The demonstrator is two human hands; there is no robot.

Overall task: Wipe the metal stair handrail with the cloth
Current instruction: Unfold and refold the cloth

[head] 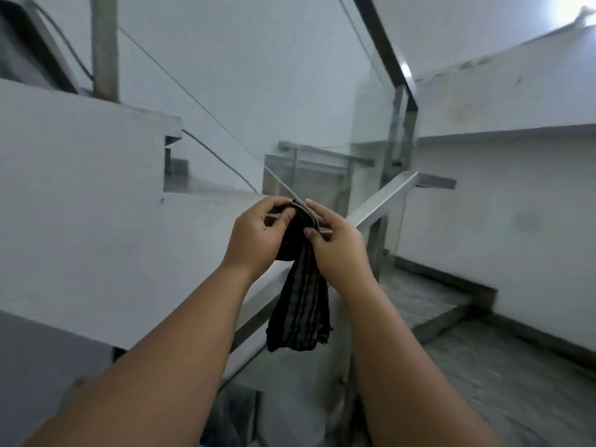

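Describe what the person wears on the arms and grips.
The bare left grip and bare right grip are ungloved human hands; no ring, watch or band is visible. The left forearm and right forearm are uncovered down to the picture's lower edge; no sleeve shows.

Bare forearms (180,337); bare left hand (256,235), right hand (340,251)

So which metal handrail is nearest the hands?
The pale silver handrail rising rightward from just behind the right hand, which grips the striped cloth with the left hand; the dark handrail runs high overhead, well away.
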